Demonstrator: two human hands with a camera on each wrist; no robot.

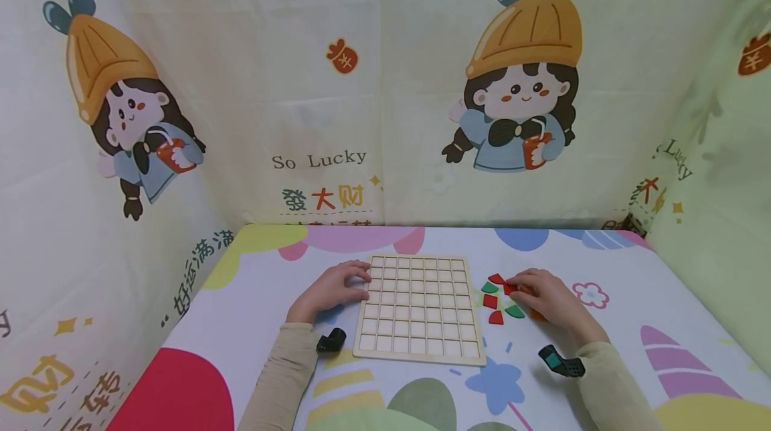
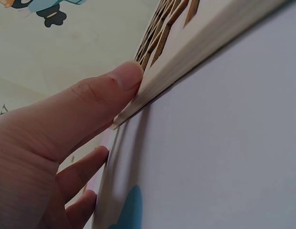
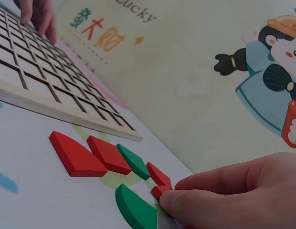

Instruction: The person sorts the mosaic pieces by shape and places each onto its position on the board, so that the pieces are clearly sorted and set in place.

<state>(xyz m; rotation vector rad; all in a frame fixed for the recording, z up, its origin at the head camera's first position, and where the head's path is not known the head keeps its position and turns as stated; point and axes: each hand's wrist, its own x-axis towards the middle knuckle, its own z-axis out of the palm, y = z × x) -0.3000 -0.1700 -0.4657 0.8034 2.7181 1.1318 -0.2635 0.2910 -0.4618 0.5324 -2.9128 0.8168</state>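
Note:
A square wooden grid board (image 1: 415, 305) lies in the middle of the table. At its left edge is my left hand (image 1: 332, 289); the thumb (image 2: 126, 76) touches the rim, and the fingers are relaxed. Right of the board, my right hand (image 1: 545, 294) pinches a red block (image 3: 161, 191) between thumb and forefinger; the fingertips hide part of its shape. Around it lie a red square block (image 1: 490, 301), a red curved-edge block (image 1: 496, 318), another red piece (image 1: 496, 279), a green curved-edge block (image 1: 490, 288) and another green one (image 1: 515, 312).
Orange pieces (image 1: 537, 315) lie partly hidden under the right hand. The tabletop (image 1: 277, 317) has a colourful print. A patterned cloth (image 1: 409, 116) rises behind the table and at both sides. A dark wrist device (image 1: 561, 361) sits by the right sleeve.

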